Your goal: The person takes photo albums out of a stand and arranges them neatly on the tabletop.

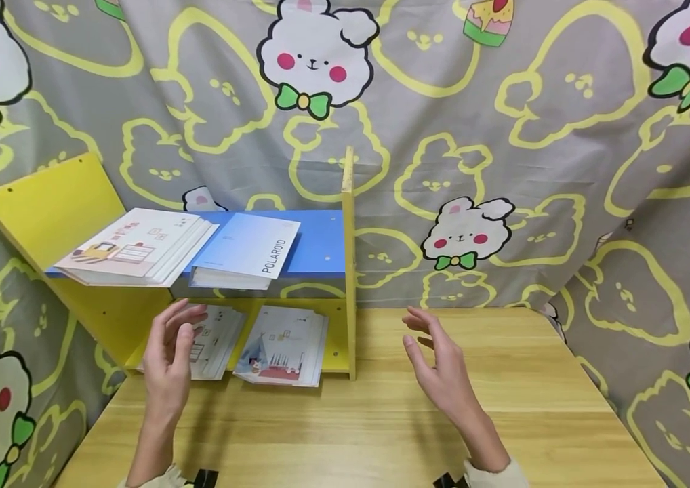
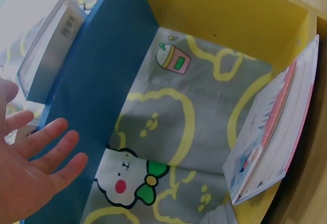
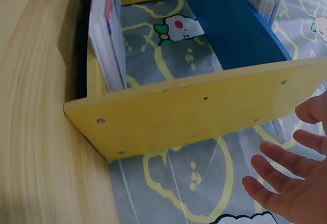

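My left hand [image 1: 168, 349] is raised in front of the lower left of a small shelf unit, its fingers loosely bent and holding nothing. Behind it, partly hidden, lies a white book [image 1: 218, 342] on the yellow lower shelf. Beside that lies another white book [image 1: 284, 346] with a tent picture. On the blue upper shelf [image 1: 320, 244] rest a book with a yellow vehicle [image 1: 137, 244] and a blue-white POLAROID album [image 1: 247, 247]. My right hand [image 1: 442, 366] hovers over the table to the right of the unit, fingers apart and holding nothing.
The yellow side panel [image 1: 349, 271] stands upright at the unit's right end; the left panel [image 1: 52, 203] leans outward in the head view. A wooden table [image 1: 357, 434] carries the unit. Patterned grey cloth [image 1: 564, 169] hangs behind and at both sides.
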`<state>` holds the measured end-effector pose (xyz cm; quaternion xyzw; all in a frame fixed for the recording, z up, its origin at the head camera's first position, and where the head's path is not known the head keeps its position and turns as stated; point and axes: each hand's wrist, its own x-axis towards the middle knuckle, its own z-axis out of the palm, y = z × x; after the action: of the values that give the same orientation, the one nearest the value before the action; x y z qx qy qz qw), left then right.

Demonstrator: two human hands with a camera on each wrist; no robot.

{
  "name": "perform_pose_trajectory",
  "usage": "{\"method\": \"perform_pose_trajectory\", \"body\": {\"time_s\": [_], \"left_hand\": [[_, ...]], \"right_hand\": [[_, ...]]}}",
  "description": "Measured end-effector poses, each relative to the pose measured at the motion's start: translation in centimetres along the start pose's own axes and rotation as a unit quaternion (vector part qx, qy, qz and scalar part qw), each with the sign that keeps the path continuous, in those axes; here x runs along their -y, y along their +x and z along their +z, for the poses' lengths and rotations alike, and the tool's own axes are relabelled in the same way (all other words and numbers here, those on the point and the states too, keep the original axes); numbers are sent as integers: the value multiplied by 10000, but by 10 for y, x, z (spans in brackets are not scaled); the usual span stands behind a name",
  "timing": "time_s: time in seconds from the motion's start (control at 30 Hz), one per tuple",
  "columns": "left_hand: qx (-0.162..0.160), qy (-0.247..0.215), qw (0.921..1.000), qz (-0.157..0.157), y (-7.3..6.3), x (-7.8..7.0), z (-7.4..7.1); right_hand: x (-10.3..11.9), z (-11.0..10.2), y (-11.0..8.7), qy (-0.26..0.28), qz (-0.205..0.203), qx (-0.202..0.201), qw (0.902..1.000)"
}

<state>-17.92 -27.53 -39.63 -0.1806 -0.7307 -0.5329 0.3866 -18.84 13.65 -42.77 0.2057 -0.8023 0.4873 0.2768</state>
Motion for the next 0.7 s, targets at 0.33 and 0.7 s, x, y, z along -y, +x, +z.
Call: {"method": "perform_pose_trajectory", "body": {"time_s": [0.33, 0.7], "left_hand": [[-20, 87, 9995, -311, 1, -6, -4], [-54, 37, 9991, -424, 9, -11, -7]], "right_hand": [[13, 21, 6, 649, 57, 216, 9976], [23, 44, 16, 1093, -243, 409, 9929]]}}
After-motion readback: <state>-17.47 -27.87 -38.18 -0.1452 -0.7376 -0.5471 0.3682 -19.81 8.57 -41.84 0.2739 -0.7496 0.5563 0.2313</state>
